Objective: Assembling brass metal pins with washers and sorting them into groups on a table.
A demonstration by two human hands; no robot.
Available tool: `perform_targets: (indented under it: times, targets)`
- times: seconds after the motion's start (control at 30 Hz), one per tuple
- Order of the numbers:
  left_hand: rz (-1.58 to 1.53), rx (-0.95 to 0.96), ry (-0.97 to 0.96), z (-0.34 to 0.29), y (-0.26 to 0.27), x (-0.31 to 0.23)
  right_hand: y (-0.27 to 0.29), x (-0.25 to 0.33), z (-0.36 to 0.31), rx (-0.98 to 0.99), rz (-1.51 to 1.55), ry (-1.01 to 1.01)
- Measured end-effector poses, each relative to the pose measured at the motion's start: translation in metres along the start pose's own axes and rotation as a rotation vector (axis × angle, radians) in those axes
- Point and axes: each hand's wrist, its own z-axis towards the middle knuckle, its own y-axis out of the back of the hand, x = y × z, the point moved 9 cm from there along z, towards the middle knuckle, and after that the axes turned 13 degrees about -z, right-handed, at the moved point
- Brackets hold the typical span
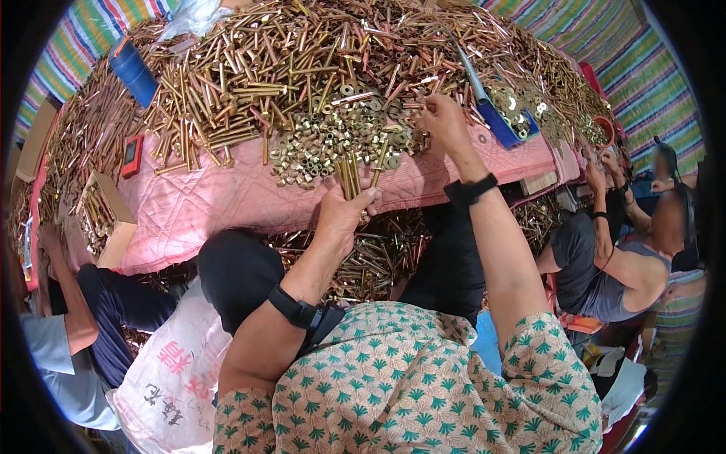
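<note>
fingers (361,203) of my left hand (342,213) were closed round a bundle of brass bolts (349,175), upright for gathering; my right hand (442,121) pinched into the nut pile (333,140) on the table (204,204).

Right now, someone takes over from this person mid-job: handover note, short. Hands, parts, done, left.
Left hand: closed around a small bundle of brass bolts, held upright at the near edge of the pink cloth.
Right hand: reaching into the heap of brass nuts, fingers pinched; whether it grips one cannot be told.
Parts: a large pile of long bolts covers the far side; more bolts lie below the cloth edge.
Done: a few bolts gathered in the left hand.
Left: most of the pile looks unsorted.
Other people work at both sides.
</note>
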Motion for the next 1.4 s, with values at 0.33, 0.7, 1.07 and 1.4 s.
perform_targets:
  times: [0.33, 0.7, 1.07, 1.4]
  targets:
    - [0.152, 0.028, -0.029, -0.002, -0.007, 0.002, 0.011, 0.040, -0.061, 0.507, 1.330, -0.577]
    - [0.246, 0.115, -0.166, -0.005, -0.017, -0.009, 0.014, 0.048, -0.081, 0.662, 1.114, -0.480]
    - [-0.024, 0.087, -0.082, -0.009, -0.018, -0.008, -0.017, 0.074, -0.118, 0.717, 1.167, -0.507]
    - [-0.091, -0.030, -0.183, -0.003, 0.003, -0.018, -0.017, 0.052, -0.058, 0.394, 0.765, -0.259]
